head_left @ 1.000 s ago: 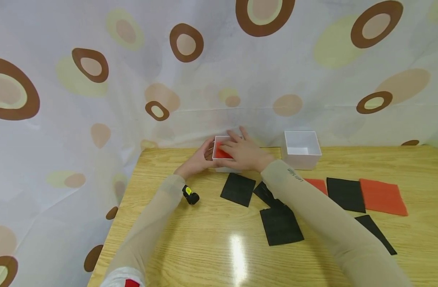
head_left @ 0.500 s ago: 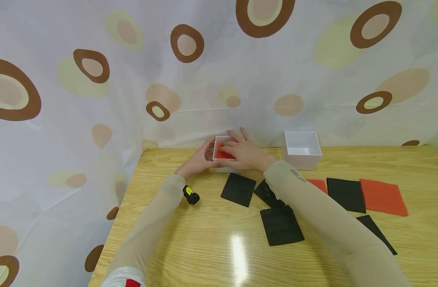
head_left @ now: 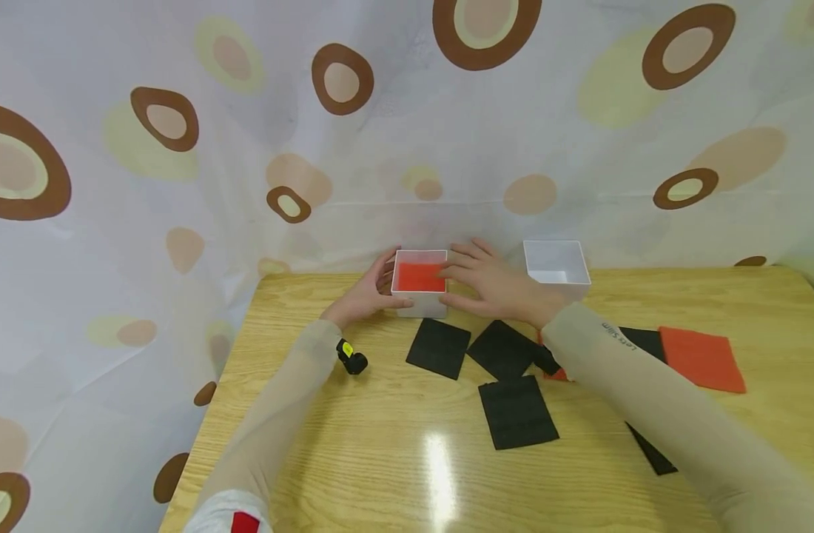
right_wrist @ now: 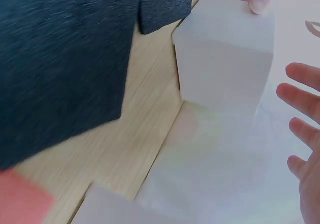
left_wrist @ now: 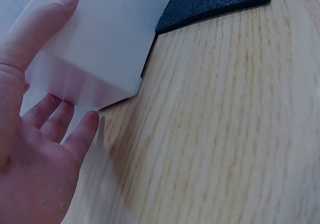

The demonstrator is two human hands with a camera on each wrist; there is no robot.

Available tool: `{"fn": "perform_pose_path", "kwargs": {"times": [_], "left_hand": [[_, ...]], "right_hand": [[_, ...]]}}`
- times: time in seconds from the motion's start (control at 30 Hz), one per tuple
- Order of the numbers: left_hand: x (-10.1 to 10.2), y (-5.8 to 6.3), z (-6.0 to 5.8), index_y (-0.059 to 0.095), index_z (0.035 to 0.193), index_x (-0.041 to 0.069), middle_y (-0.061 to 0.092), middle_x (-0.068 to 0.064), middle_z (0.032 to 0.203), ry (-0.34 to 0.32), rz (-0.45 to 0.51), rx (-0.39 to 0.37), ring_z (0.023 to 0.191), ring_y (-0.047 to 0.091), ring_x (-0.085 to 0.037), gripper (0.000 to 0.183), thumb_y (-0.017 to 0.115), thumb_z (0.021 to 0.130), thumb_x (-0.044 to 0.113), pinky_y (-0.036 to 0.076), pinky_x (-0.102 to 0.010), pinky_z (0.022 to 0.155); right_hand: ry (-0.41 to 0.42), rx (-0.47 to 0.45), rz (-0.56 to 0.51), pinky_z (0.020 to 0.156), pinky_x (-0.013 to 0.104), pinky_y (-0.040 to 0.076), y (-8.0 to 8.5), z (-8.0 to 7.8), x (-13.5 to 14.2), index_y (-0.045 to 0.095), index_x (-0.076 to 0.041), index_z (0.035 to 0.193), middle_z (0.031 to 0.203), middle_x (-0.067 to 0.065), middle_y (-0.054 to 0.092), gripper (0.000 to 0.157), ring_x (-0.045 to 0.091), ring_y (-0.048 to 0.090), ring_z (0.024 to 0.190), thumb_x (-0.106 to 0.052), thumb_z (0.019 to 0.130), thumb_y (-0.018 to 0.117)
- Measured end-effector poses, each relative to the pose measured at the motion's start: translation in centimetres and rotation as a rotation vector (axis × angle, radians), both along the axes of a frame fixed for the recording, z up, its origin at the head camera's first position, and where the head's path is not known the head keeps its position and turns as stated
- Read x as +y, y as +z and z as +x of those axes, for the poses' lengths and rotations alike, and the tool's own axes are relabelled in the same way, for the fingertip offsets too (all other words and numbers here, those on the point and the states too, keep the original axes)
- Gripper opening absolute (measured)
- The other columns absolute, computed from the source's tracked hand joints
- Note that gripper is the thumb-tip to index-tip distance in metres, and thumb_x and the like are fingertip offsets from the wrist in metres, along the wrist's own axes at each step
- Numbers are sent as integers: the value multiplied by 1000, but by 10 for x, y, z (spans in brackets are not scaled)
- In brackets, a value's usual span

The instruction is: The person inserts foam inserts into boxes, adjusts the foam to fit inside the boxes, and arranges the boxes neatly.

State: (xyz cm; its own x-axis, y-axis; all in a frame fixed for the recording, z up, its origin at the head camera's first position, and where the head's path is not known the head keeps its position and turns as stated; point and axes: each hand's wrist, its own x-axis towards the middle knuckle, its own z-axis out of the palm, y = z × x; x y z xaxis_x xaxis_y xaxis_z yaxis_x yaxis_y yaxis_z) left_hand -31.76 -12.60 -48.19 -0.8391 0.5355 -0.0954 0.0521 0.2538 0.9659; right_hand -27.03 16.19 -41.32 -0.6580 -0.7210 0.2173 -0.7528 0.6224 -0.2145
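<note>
A white open-topped box (head_left: 422,305) stands at the table's back edge, with a red sheet (head_left: 419,277) lying inside. My left hand (head_left: 359,302) holds the box from its left, thumb on the front face and fingers round the left side. In the left wrist view the fingertips (left_wrist: 90,118) reach the lower part of the box wall. My right hand (head_left: 496,287), fingers spread and fairly straight, is just right of the box's rim. Seen in the right wrist view, its fingers (right_wrist: 300,99) are apart from the box and hold nothing.
Another white box (head_left: 555,259) stands to the right, partly behind the right wrist. Several black square sheets (head_left: 519,411) lie on the wooden table, alongside red sheets (head_left: 703,358) partly covered by the right arm. A patterned curtain (head_left: 380,170) hangs behind.
My right hand has come out of the box and moved right, uncovering the red sheet inside. The left hand keeps its hold on the box.
</note>
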Motion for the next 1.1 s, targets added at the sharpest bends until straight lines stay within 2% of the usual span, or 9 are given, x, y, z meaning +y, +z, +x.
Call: {"fn": "perform_pose_path", "kwargs": {"times": [0.23, 0.4, 0.5, 0.7, 0.93, 1.1], "left_hand": [[-2, 6, 1, 16, 166, 21, 29, -4, 168, 23, -61, 8, 155, 29, -25, 105, 86, 87, 10, 36, -39, 121], [-1, 7, 1, 16, 165, 17, 27, -5, 169, 29, -85, 15, 157, 26, -24, 106, 86, 87, 12, 32, -38, 123], [-1, 7, 1, 16, 165, 18, 28, -4, 168, 35, -79, 14, 156, 27, -24, 105, 87, 87, 13, 32, -38, 123], [-1, 7, 2, 15, 165, 19, 27, -2, 169, 34, -63, 0, 156, 27, -23, 105, 86, 87, 12, 32, -38, 124], [1, 7, 2, 14, 166, 19, 26, -3, 169, 15, -44, -3, 156, 26, -24, 104, 84, 89, 9, 30, -40, 124], [3, 7, 1, 15, 165, 20, 27, -2, 169, 1, -24, -5, 156, 26, -23, 103, 83, 89, 6, 31, -41, 124]], "right_hand": [[16, 37, -51, 122, 62, 25, 3, 25, 39, 69, -7, 130, 136, 12, 67, 43, 40, 43, 144, -37, 100, 67], [64, 128, -156, 110, 61, 39, 0, 46, 75, 72, -4, 123, 125, 13, 71, 35, 42, 54, 130, -28, 98, 71], [54, 132, -172, 105, 58, 44, -2, 59, 98, 72, -7, 122, 123, 9, 71, 32, 38, 59, 123, -23, 95, 75], [-52, 79, -100, 95, 54, 51, -11, 85, 138, 71, -12, 120, 121, 1, 68, 42, 26, 61, 112, -21, 82, 87], [-149, 23, 1, 95, 57, 52, -30, 98, 174, 71, -8, 121, 120, 5, 68, 53, 30, 62, 111, -32, 79, 91], [-191, -36, 84, 100, 62, 47, -44, 102, 188, 66, -4, 132, 131, 15, 64, 70, 40, 58, 121, -46, 80, 89]]}}
